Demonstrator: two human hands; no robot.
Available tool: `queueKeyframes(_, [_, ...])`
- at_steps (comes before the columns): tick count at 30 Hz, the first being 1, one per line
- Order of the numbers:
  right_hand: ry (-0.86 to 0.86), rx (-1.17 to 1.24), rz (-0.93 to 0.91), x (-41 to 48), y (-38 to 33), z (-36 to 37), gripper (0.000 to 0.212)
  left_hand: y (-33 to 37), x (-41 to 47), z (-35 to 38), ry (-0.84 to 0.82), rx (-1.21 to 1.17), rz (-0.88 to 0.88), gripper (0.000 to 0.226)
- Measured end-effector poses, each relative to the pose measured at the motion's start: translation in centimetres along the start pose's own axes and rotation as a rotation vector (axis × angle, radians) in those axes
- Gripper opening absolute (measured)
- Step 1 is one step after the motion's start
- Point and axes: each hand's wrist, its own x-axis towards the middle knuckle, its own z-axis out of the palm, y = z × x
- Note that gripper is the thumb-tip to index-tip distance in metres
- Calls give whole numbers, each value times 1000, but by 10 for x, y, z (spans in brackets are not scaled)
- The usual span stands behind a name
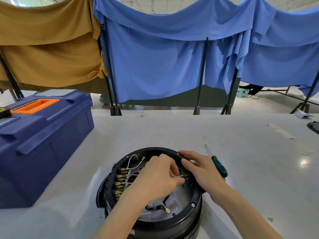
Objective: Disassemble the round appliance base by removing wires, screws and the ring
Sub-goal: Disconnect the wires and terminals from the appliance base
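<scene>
Base [164,226]: sits on the table [241,152] at its near edge, open side up, between both forearms.
Left hand [158,176]: reaches inside the base, thumb and fingertips pinching a white wire [176,176] at its plug, right of centre.
Right hand [202,168]: fingers lie fairly straight on the far right rim, steadying it and gripping nothing.
Done so far: two wire ends with ring tips lie free, one at the far side [143,158] and one at the near side [167,210].
Wires left: the row of brass plugs [120,180] along the left wall looks still seated.
Screws left: heads show in the ring [151,150], for one at the near right [192,204]; the ring is in place.
Screwdriver [219,166]: lies on the table just beside the right hand, unheld.
Stage: wire removal, probably early; screws and ring still to come.
</scene>
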Motion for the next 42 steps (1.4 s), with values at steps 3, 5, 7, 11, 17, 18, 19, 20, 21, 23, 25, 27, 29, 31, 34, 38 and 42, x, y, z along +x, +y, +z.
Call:
queueKeyframes(3, [3, 4, -32, 0, 1, 0, 32, 2, 0, 4, 18, 43, 6, 5])
queueKeyframes(5, [14, 14, -36, 1, 2, 1, 31, 4, 0, 8, 52, 100, 4, 2])
queueKeyframes(7, [20, 23, -40, 1, 4, 1, 30, 6, -1, 10, 101, 171, 4, 5])
queueKeyframes(11, [17, 31, -59, 1, 6, 0, 31, 12, -4, 11, 125, 336, 17, 11])
queueKeyframes(17, [3, 63, -89, 1, 5, 0, 45, 16, -11, 10, 75, 319, 3, 27])
queueKeyframes(18, [6, 68, -90, 1, 6, 0, 44, 16, -12, 9, 71, 315, -2, 28])
queueKeyframes(19, [11, 71, -89, 1, 7, -1, 41, 16, -12, 9, 67, 315, -11, 27])
queueKeyframes(20, [15, 70, -87, 2, 8, -1, 37, 16, -11, 10, 63, 317, -19, 27])
queueKeyframes(21, [17, 70, -84, 2, 9, -1, 34, 17, -11, 11, 62, 325, -24, 27])
queueKeyframes(23, [15, 81, -86, 3, 11, -1, 32, 16, -11, 11, 80, 349, -30, 29])
queueKeyframes(25, [13, 94, -87, 3, 11, -2, 33, 9, -13, 5, 142, 334, -42, 30])
queueKeyframes(27, [11, 108, -82, 2, 12, -2, 33, -1, -14, 0, 191, 264, -40, 30])
queueKeyframes(29, [11, 115, -81, 2, 11, -2, 35, -3, -16, -2, 196, 198, -8, 31])
queueKeyframes(31, [13, 117, -87, 2, 9, -1, 38, -4, -14, 3, 221, 169, 40, 31])
queueKeyframes(34, [3, 112, -97, 1, 8, -1, 45, -5, -9, 3, 264, 16, 19, 22])
queueKeyframes(38, [0, 121, -78, 1, 9, -1, 40, -12, -10, -19, 254, -450, -59, 19])
queueKeyframes(42, [12, 128, -65, 1, 9, -1, 33, -22, -9, -36, 255, -641, -79, 20])
